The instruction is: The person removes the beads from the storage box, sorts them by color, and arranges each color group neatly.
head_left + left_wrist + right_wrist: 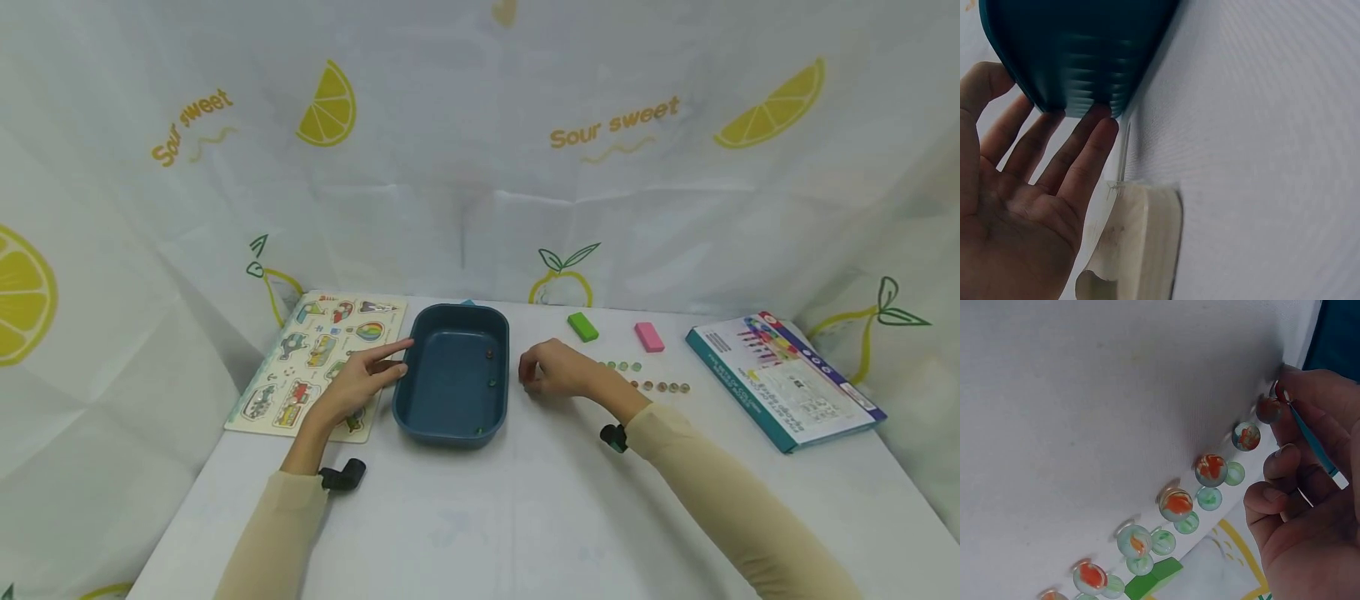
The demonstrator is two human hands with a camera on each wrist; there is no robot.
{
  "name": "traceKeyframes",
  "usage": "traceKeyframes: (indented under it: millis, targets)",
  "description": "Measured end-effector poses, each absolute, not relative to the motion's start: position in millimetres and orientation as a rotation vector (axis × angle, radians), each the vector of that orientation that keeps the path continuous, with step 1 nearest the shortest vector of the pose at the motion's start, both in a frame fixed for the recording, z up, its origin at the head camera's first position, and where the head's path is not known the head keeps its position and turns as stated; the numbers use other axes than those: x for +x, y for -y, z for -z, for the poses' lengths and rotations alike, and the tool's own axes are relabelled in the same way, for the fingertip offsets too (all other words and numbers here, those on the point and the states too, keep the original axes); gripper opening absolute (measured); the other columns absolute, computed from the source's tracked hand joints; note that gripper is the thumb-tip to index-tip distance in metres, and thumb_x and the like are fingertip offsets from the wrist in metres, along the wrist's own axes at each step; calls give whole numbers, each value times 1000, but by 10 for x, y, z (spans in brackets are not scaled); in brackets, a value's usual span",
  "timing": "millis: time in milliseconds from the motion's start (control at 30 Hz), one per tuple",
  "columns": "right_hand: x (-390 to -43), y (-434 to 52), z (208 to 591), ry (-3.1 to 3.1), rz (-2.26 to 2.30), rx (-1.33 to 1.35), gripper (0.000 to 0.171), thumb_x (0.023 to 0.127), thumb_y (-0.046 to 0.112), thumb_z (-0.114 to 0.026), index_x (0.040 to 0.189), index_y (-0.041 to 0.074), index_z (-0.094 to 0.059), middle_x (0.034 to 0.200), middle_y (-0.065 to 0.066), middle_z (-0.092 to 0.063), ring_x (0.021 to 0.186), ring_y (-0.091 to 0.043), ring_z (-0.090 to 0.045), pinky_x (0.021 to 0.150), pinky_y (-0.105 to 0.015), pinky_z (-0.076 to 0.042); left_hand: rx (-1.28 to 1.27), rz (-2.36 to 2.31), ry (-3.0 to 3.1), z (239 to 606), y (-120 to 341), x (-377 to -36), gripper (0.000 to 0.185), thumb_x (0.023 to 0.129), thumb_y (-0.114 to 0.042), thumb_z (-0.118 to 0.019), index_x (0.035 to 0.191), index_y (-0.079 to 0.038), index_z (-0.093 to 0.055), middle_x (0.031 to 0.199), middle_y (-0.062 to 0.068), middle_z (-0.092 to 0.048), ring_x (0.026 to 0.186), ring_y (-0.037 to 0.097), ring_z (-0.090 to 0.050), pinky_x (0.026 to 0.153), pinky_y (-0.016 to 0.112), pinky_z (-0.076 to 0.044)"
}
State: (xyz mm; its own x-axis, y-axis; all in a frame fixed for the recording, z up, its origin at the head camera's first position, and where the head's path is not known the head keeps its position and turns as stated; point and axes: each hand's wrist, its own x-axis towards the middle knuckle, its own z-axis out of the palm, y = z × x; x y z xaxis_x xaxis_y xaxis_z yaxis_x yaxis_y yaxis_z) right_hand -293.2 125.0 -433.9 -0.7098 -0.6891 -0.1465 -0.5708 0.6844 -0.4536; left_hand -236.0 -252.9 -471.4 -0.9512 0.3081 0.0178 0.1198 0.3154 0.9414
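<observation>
Dark blue rectangular plastic tray [454,379], centre of the head frame, a few marbles inside; the left hand [365,379], fingers straight, rests against its left wall, seemingly steadying it. Right hand [1310,487], just right of the tray, fingers curled, pinches an orange-swirled glass marble [1267,410] at the end of two marble rows [1175,509]. Backdrop cloth [615,125] reads "Sour sweet". Box print at right unreadable.
</observation>
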Motion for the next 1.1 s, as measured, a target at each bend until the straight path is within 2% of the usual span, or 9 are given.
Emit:
traceKeyframes:
  millis: [200,433,600,700,767,967,1033,1100]
  targets:
    - [-2934,-1249,4354,-2603,537,-1021,8,95,5,-75,99,10,-79,94,1,-77,89,-12,-65,92,-35,-62,390,-1699,-2414,4728,2530,-2361,56,106,-31,-67,159,-20,-52,165,11,-50,145,37,-57,115,43,-55]
    - [-2944,-1260,4288,-2593,528,-983,11,96,10,-76,107,9,-79,98,-1,-78,92,-15,-67,90,-34,-62,390,-1700,-2413,4735,2537,-2359,56,106,-30,-67,159,-19,-52,165,10,-49,146,37,-56,116,44,-55]
    - [-2969,-1247,3998,-2684,538,-1025,16,97,14,-76,110,7,-79,101,-4,-79,84,-15,-65,77,-29,-59,399,-1705,-2404,4716,2539,-2359,56,106,-30,-67,159,-19,-51,166,10,-49,146,37,-56,117,47,-54]
    - [-2994,-1145,3777,-2740,541,-1141,14,96,14,-76,108,6,-80,99,-5,-80,78,-16,-65,70,-29,-57,401,-1707,-2400,4710,2538,-2365,56,106,-30,-67,159,-20,-51,166,10,-49,146,37,-56,117,46,-54]
    - [-2998,-1004,3632,-2731,524,-1182,13,97,15,-76,107,7,-80,100,-6,-80,81,-18,-68,71,-31,-58,398,-1705,-2401,4713,2541,-2367,55,106,-30,-67,159,-21,-52,166,10,-49,145,36,-57,116,45,-54]
    - [-3024,-390,3342,-2616,210,-1242,20,98,20,-77,113,7,-78,111,-9,-79,104,-24,-74,92,-38,-63,394,-1704,-2397,4726,2545,-2367,55,106,-30,-67,159,-22,-52,166,10,-48,147,37,-55,117,45,-54]
    - [-3023,-194,3316,-2578,55,-1200,22,97,22,-78,115,8,-78,114,-8,-79,105,-23,-73,94,-38,-63,398,-1709,-2393,4728,2543,-2368,55,107,-30,-66,159,-21,-51,167,10,-47,148,37,-53,118,46,-53]
    - [-3017,-38,3348,-2540,-92,-1117,22,97,21,-78,115,9,-78,113,-6,-79,100,-21,-73,90,-36,-63,399,-1714,-2385,4726,2537,-2366,56,106,-31,-67,159,-21,-51,167,10,-47,149,37,-53,118,46,-53]
